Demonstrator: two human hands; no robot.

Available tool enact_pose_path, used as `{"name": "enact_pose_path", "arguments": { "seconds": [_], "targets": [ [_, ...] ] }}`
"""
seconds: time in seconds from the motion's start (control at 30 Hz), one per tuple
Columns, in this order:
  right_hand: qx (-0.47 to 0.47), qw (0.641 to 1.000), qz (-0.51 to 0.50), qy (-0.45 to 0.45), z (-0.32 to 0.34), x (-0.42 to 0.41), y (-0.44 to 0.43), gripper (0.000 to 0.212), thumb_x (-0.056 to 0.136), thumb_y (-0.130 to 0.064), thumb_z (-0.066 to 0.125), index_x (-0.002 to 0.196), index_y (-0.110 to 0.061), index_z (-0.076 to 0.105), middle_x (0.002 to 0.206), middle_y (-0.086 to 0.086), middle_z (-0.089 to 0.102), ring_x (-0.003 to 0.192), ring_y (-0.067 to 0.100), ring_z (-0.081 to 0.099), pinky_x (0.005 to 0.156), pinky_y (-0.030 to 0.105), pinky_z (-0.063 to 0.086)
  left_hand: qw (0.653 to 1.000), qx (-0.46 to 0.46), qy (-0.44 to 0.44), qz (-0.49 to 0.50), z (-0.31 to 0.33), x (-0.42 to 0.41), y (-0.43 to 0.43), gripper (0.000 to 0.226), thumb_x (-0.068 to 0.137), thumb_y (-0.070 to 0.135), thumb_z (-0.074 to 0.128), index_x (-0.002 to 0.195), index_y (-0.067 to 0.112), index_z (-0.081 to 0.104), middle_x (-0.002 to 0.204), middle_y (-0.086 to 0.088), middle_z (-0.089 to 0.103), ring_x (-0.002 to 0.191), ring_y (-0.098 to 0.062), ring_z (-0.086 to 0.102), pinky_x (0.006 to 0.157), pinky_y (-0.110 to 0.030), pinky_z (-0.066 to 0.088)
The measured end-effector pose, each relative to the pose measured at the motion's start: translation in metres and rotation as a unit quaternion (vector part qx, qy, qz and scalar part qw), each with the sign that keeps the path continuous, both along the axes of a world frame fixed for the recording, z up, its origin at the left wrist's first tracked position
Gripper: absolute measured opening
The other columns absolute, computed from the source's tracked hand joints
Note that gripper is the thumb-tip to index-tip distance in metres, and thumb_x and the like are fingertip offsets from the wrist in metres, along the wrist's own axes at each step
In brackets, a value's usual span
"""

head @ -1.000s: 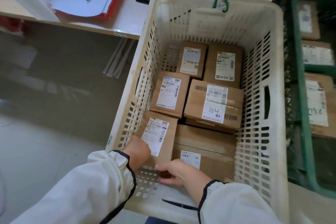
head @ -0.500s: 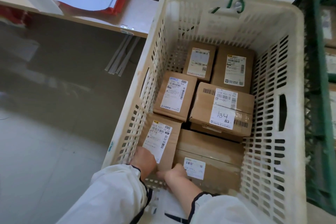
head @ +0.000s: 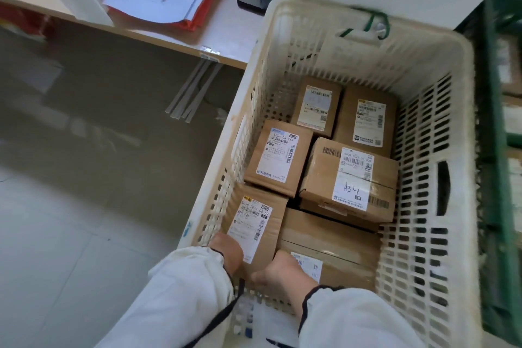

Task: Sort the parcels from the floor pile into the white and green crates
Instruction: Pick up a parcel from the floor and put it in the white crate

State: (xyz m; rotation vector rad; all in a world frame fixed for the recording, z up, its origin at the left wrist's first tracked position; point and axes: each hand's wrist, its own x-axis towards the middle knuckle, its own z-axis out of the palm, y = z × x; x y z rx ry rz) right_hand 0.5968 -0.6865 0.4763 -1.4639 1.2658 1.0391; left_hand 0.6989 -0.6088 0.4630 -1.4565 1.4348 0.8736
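Left hand (head: 227, 251) grasps the near left corner of a parcel (head: 255, 224), though I cannot see my fingertips. My right hand (head: 282, 271) sits against the same end, knuckles up, with the fingers hidden below. I cannot tell whether it grips or merely steadies.

The parcel lies flat, label up, at 7 o'clock inside the white crate (head: 467, 127). Its left side runs along the crate wall and its right side touches a flat box (head: 333, 243) at 5 o'clock. Four more parcels fill 10 to 2 o'clock, and the A34 box (head: 350, 178) is stacked on another. The green crate (head: 494, 192) stands at 3 o'clock, close beside the white one.

Assessment: the step in hand is placement into the white crate, and the parcel is seated or very nearly so. The next move calls for me to let go and lift both hands over the near rim without dragging the parcel back. I then turn to the floor pile, which is out of view.
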Motion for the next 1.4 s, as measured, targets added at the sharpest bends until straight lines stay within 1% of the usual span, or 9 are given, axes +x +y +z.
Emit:
{"name": "enact_pose_path", "arguments": {
  "seconds": [0.1, 0.2, 0.53, 0.6, 0.7, 0.9, 1.03, 1.23, 1.4],
  "targets": [
    [-0.02, 0.999, 0.018, -0.029, 0.025, 0.004, -0.031, 0.049, 0.075, -0.039, 0.076, 0.112, -0.015, 0.054, 0.102, 0.002, 0.062, 0.102, 0.022, 0.061, 0.079, 0.028, 0.049, 0.998, -0.043, -0.009, 0.05, 0.02, 0.007, -0.016, 0.03, 0.092, 0.023, 0.052, 0.116, 0.007, 0.06, 0.116, -0.008, 0.063, 0.106, -0.026, 0.061, 0.087, -0.034, 0.047],
    [-0.093, 0.993, 0.035, -0.068, 0.055, 0.01, -0.061, 0.071, 0.078, -0.045, 0.072, 0.131, -0.008, 0.044, 0.13, 0.008, 0.054, 0.118, 0.024, 0.054, 0.088, 0.031, 0.047, 0.984, -0.149, -0.057, 0.076, 0.061, 0.018, -0.04, 0.025, 0.093, 0.009, 0.046, 0.113, 0.009, 0.061, 0.112, -0.006, 0.063, 0.104, -0.026, 0.059, 0.082, -0.034, 0.044],
    [-0.118, 0.967, 0.045, -0.223, 0.186, 0.027, -0.108, 0.058, 0.084, -0.029, 0.07, 0.132, -0.008, 0.045, 0.124, 0.006, 0.055, 0.11, 0.023, 0.055, 0.089, 0.03, 0.046, 0.833, -0.486, -0.089, 0.249, 0.194, 0.04, -0.057, 0.042, 0.088, 0.03, 0.054, 0.13, 0.027, 0.047, 0.126, 0.004, 0.053, 0.115, -0.022, 0.046, 0.09, -0.036, 0.044],
    [-0.132, 0.954, 0.082, -0.258, 0.211, 0.035, -0.105, 0.068, 0.082, -0.033, 0.071, 0.137, -0.008, 0.04, 0.131, 0.009, 0.052, 0.116, 0.025, 0.054, 0.088, 0.031, 0.047, 0.816, -0.495, -0.101, 0.282, 0.22, 0.043, -0.038, 0.054, 0.086, 0.037, 0.056, 0.137, 0.03, 0.04, 0.134, 0.006, 0.047, 0.12, -0.021, 0.043, 0.092, -0.037, 0.044],
    [-0.123, 0.943, 0.124, -0.284, 0.238, 0.045, -0.095, 0.067, 0.081, -0.037, 0.071, 0.134, -0.01, 0.041, 0.111, 0.008, 0.055, 0.084, 0.018, 0.056, 0.063, 0.025, 0.047, 0.781, -0.495, -0.131, 0.358, 0.253, 0.038, 0.008, 0.065, 0.086, 0.043, 0.058, 0.143, 0.03, 0.032, 0.141, 0.005, 0.041, 0.125, -0.022, 0.041, 0.096, -0.038, 0.043],
    [-0.154, 0.894, 0.207, -0.365, 0.264, 0.068, -0.025, 0.059, 0.083, -0.034, 0.069, 0.131, -0.008, 0.046, 0.121, 0.009, 0.055, 0.099, 0.02, 0.057, 0.075, 0.027, 0.051, 0.687, -0.441, -0.208, 0.539, 0.276, -0.008, 0.154, 0.075, 0.083, 0.046, 0.06, 0.147, 0.031, 0.023, 0.143, 0.003, 0.038, 0.128, -0.023, 0.041, 0.098, -0.039, 0.044],
    [-0.163, 0.831, 0.261, -0.463, 0.278, 0.07, 0.065, 0.055, 0.08, -0.031, 0.071, 0.127, -0.01, 0.053, 0.117, 0.006, 0.061, 0.107, 0.02, 0.059, 0.09, 0.03, 0.05, 0.604, -0.416, -0.253, 0.631, 0.279, -0.068, 0.261, 0.071, 0.085, 0.045, 0.059, 0.146, 0.029, 0.026, 0.144, 0.002, 0.041, 0.128, -0.022, 0.044, 0.1, -0.036, 0.042],
    [-0.069, 0.745, 0.424, -0.511, 0.295, 0.024, 0.248, 0.036, 0.076, -0.028, 0.073, 0.106, -0.013, 0.061, 0.098, 0.006, 0.06, 0.093, 0.025, 0.059, 0.07, 0.025, 0.04, 0.478, -0.431, -0.302, 0.703, 0.288, -0.173, 0.377, 0.064, 0.084, 0.044, 0.06, 0.141, 0.026, 0.037, 0.142, 0.004, 0.045, 0.128, -0.019, 0.045, 0.101, -0.034, 0.042],
    [0.032, 0.693, 0.529, -0.489, 0.298, -0.057, 0.397, 0.052, 0.08, -0.027, 0.074, 0.124, -0.008, 0.055, 0.117, 0.009, 0.059, 0.092, 0.021, 0.054, 0.07, 0.021, 0.037, 0.377, -0.382, -0.353, 0.767, 0.292, -0.313, 0.489, 0.064, 0.085, 0.043, 0.061, 0.141, 0.023, 0.037, 0.139, -0.002, 0.047, 0.126, -0.022, 0.047, 0.099, -0.033, 0.042]
  ]
}}
